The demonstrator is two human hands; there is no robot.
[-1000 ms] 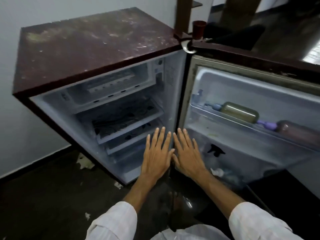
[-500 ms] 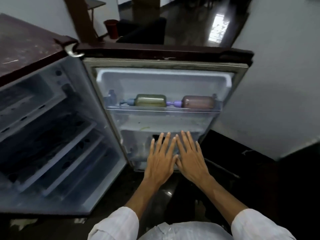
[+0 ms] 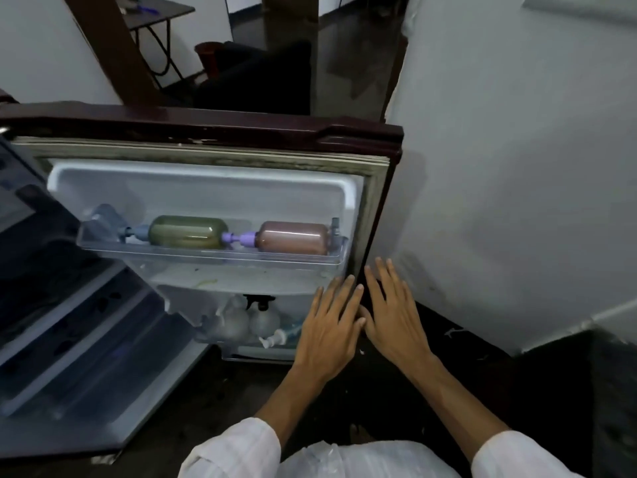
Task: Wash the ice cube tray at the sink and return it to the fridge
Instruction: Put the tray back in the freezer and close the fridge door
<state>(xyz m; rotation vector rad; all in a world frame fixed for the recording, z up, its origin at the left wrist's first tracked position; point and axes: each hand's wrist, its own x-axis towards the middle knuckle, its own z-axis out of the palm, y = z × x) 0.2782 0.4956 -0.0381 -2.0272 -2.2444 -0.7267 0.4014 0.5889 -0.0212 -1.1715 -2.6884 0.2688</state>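
The small maroon fridge stands open, and its door (image 3: 206, 131) swings out towards me. The fridge's inner shelves (image 3: 72, 339) show at the left edge. No ice cube tray shows in this view. My left hand (image 3: 329, 327) and my right hand (image 3: 393, 317) are held out flat side by side, fingers spread, empty, in front of the door's lower right corner. They hover without touching the door.
The door's upper rack (image 3: 213, 257) holds a green bottle (image 3: 188, 232) and a pink bottle (image 3: 293, 237) lying on their sides. The lower rack holds clear spray bottles (image 3: 248, 319). A white wall (image 3: 517, 188) stands at right; a dark floor lies below and a table (image 3: 155, 15) beyond.
My view has swung right, from the fridge's interior to the open door and the wall. Both hands stay flat, empty and side by side in front of me.
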